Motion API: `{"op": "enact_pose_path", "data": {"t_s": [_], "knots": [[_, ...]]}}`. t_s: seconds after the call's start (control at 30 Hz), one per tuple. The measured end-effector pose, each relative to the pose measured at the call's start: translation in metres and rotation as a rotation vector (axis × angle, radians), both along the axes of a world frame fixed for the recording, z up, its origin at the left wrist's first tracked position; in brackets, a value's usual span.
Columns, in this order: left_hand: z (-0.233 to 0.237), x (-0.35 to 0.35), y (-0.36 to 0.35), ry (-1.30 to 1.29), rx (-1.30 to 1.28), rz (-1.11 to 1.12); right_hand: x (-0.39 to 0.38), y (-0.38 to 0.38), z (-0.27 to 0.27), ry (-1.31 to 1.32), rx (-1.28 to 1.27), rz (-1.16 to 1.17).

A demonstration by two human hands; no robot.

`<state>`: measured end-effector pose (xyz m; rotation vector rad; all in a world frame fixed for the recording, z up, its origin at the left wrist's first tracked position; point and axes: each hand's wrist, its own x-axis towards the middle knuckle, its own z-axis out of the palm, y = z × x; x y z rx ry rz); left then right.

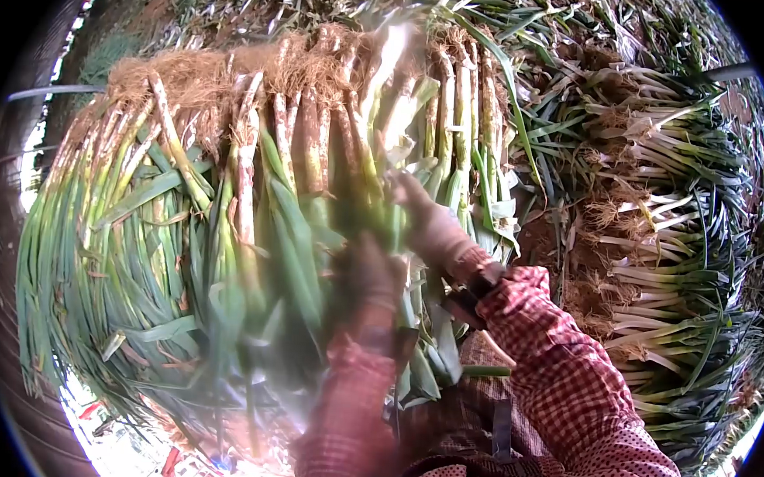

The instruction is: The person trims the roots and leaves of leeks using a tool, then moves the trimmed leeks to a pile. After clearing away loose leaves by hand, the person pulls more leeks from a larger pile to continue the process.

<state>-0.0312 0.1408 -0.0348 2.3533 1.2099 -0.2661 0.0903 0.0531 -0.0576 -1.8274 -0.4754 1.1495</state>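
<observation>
Long leeks with brown roots (177, 77) lie side by side, roots toward the top and green leaves toward the bottom. My right hand (423, 210), in a pale glove, is closed around a leek (393, 125) whose upper part is blurred. Just left of it, my left hand (367, 268) is smeared by motion over the green leaves, and its fingers cannot be made out. Both arms wear red checkered sleeves.
Bundles of cleaner leeks with white stems (653, 246) are stacked in a column at the right. Loose leaves and trimmings (543, 30) cover the ground at the top. Dark ribbed sheeting (2, 303) runs along the left edge.
</observation>
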Motion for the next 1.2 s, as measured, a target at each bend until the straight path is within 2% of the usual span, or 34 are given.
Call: {"op": "enact_pose_path", "data": {"t_s": [0.03,0.1,0.13,0.17,0.23,0.27,0.37,0.43,0.5,0.57,0.67,0.77,0.8,0.87,0.9,0.93,1.0,1.03,1.07,1.1,1.17,1.2], "knots": [[-0.003,-0.008,0.003,-0.185,-0.130,0.013,-0.005,-0.020,0.013,-0.021,0.044,0.018],[0.017,-0.004,-0.001,-0.292,-0.327,0.176,-0.018,-0.068,0.055,-0.036,0.097,0.104],[0.012,-0.011,0.004,-0.321,-0.419,0.187,-0.038,-0.094,0.063,-0.032,0.240,0.068],[-0.001,-0.023,0.009,-0.393,-0.526,0.240,-0.048,-0.110,0.077,0.023,0.228,0.092],[0.014,-0.020,0.010,-0.306,-0.524,0.215,-0.060,-0.124,0.088,0.087,0.189,0.112],[0.002,-0.029,0.008,-0.356,-0.542,0.199,-0.061,-0.122,0.085,0.097,0.164,0.108],[0.004,-0.039,0.009,-0.302,-0.467,0.078,-0.041,-0.085,0.069,0.087,0.138,0.089],[-0.001,-0.047,0.011,-0.289,-0.431,0.036,-0.019,-0.048,0.063,0.055,0.035,0.078],[-0.005,-0.054,0.009,-0.283,-0.422,0.020,-0.011,-0.018,0.008,-0.088,0.078,0.069],[0.000,-0.053,0.003,-0.268,-0.426,0.015,0.003,0.005,-0.023,-0.181,0.101,0.023],[0.018,-0.048,-0.008,-0.114,-0.199,-0.156,0.002,-0.006,-0.012,-0.202,0.128,-0.017],[0.006,-0.061,-0.029,0.014,0.001,-0.369,-0.036,-0.062,0.049,-0.140,0.142,0.066],[-0.004,-0.068,-0.038,0.021,0.024,-0.412,-0.051,-0.080,0.063,-0.099,0.144,0.157],[-0.029,-0.086,-0.051,-0.155,-0.088,-0.342,-0.080,-0.107,0.081,0.039,0.071,0.291],[-0.043,-0.095,-0.057,-0.293,-0.215,-0.246,-0.096,-0.114,0.068,0.018,0.098,0.256],[-0.039,-0.092,-0.056,-0.339,-0.266,-0.196,-0.097,-0.106,0.064,-0.029,0.146,0.202],[-0.020,-0.075,-0.049,-0.078,-0.263,-0.118,-0.090,-0.090,0.063,-0.041,0.120,0.172],[-0.002,-0.065,-0.037,-0.032,-0.146,-0.203,-0.073,-0.076,0.076,-0.001,0.043,0.193],[0.016,-0.055,-0.025,0.016,-0.021,-0.284,-0.069,-0.068,0.065,-0.105,0.025,0.224],[0.034,-0.045,-0.013,0.063,0.108,-0.355,-0.064,-0.058,0.061,-0.135,0.097,0.172],[0.036,-0.022,-0.004,-0.053,0.221,-0.387,-0.045,-0.032,0.047,-0.103,0.025,0.193],[0.026,-0.015,-0.004,0.025,0.200,-0.328,-0.034,-0.018,0.042,-0.079,-0.018,0.195]]}}
